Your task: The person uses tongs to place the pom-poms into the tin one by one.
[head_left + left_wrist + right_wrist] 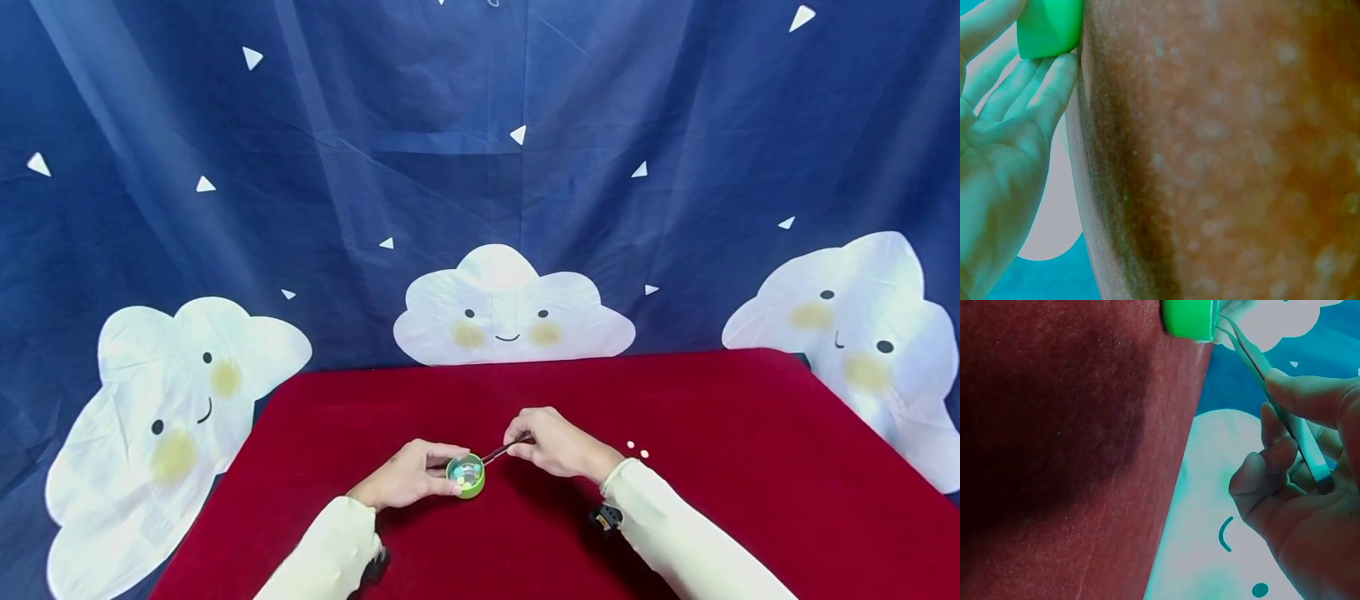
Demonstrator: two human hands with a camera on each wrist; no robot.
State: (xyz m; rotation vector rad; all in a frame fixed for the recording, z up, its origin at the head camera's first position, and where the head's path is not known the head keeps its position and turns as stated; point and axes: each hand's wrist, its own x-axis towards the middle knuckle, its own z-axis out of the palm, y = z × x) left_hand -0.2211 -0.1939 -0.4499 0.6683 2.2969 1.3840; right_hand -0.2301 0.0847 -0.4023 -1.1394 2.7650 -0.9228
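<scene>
A small round green container (472,493) stands on the red cloth, with several small blue, white and yellowish pieces (463,478) inside. My left hand (408,477) grips it from the left, thumb on the near side and fingers on the far side. In the left wrist view the fingers touch the green wall (1050,28). From the other side, my right hand (553,444) pinches a pair of tweezers (1275,403) between thumb and fingers. The tweezers' tips reach the container's rim; whether they hold a piece cannot be made out.
Two small pale pieces (637,449) lie on the cloth right of my right hand. The red cloth (720,433) covers the table up to its far edge. Behind hangs a blue curtain (450,192) with white clouds and triangles.
</scene>
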